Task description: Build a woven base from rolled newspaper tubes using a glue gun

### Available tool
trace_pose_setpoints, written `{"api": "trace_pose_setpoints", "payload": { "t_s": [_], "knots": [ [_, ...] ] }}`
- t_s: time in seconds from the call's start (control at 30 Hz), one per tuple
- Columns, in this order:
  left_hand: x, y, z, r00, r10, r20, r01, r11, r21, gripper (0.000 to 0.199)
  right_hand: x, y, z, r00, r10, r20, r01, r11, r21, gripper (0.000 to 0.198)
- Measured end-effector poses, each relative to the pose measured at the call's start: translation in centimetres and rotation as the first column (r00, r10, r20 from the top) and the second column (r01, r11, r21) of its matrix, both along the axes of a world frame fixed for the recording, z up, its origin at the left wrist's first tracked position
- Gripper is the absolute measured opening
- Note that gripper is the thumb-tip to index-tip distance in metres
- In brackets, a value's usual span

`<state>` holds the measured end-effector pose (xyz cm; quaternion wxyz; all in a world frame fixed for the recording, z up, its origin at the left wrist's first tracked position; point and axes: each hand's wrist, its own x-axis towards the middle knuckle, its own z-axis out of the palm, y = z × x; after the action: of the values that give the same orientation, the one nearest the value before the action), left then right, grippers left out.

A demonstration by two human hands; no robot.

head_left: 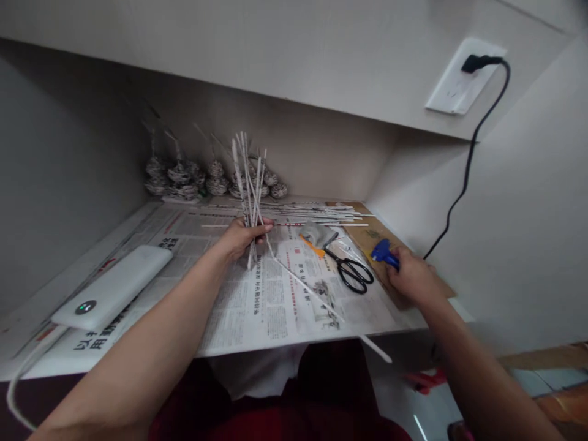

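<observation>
My left hand [241,237] is closed around a bundle of thin rolled-newspaper sticks [248,184], held upright over the newspaper [275,300]. One long paper stick [312,295] slants from this bundle down to the right, past the table's front edge. At the right, my right hand [411,275] grips the handle of a blue glue gun [384,252] above a brown board [367,236]. Black-handled scissors [353,274] lie between my hands, with an orange-handled tool [312,246] and a grey cloth-like piece [316,234] beside their tip.
More paper sticks [316,212] lie across the back. Several woven gourd-shaped pieces [181,177] stand along the rear wall. On the left rests a white power bank [114,285] with a cable. A black cord [466,171] hangs from the wall socket [459,82] down behind my right hand.
</observation>
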<state>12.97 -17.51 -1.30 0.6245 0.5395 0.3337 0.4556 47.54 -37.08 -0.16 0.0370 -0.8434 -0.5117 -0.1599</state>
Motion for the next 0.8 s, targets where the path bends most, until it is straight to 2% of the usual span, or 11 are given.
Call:
{"api": "trace_pose_setpoints", "payload": {
  "t_s": [0.17,0.27,0.33,0.43,0.5,0.53,0.57,0.6,0.67,0.73,0.8],
  "knots": [
    [0.0,0.0,0.0,1.0,-0.001,-0.013,0.001,1.0,0.005,0.039,1.1,0.6,-0.9,0.999,0.033,0.035,-0.033,0.999,0.0,0.043],
    [0.1,0.1,-0.1,1.0,0.008,-0.009,-0.008,1.0,0.007,0.036,2.1,0.7,-1.3,0.998,0.04,0.049,-0.036,0.996,-0.076,0.04],
    [0.2,0.2,-0.2,1.0,0.017,-0.012,-0.017,1.0,0.013,0.036,2.2,0.6,-1.0,0.995,0.085,0.055,-0.081,0.994,-0.079,0.038],
    [0.2,0.1,-0.1,1.0,0.025,-0.012,-0.025,1.0,0.018,0.035,1.1,0.0,0.5,0.993,0.117,0.018,-0.118,0.989,0.091,0.041],
    [0.2,0.0,-0.1,1.0,0.02,-0.012,-0.02,1.0,0.013,0.034,-0.5,-0.5,1.9,0.974,0.183,-0.133,-0.151,0.964,0.218,0.041],
    [0.2,0.0,0.0,1.0,0.016,-0.01,-0.016,1.0,0.011,0.034,-1.5,-0.7,2.5,0.932,0.246,-0.268,-0.181,0.953,0.245,0.04],
    [0.2,-0.1,0.0,1.0,0.013,-0.007,-0.013,1.0,0.011,0.035,-2.7,-0.9,3.0,0.848,0.306,-0.432,-0.212,0.944,0.252,0.041],
    [0.2,-0.1,0.0,1.0,0.013,-0.004,-0.013,1.0,0.013,0.035,-4.0,-0.9,3.3,0.739,0.331,-0.587,-0.229,0.942,0.244,0.042],
    [0.2,-0.1,0.0,1.0,0.011,-0.002,-0.011,1.0,0.018,0.035,-6.9,-0.7,3.3,0.529,0.308,-0.791,-0.25,0.947,0.202,0.045],
    [0.2,-0.1,0.0,1.0,0.005,-0.003,-0.005,1.0,0.019,0.035,-9.8,-0.1,2.8,0.361,0.291,-0.886,-0.324,0.93,0.174,0.045],
    [0.2,0.0,0.0,1.0,-0.001,-0.006,0.001,1.0,0.022,0.036,-12.1,0.9,2.1,0.274,0.304,-0.912,-0.391,0.902,0.183,0.043]
  ]
}}
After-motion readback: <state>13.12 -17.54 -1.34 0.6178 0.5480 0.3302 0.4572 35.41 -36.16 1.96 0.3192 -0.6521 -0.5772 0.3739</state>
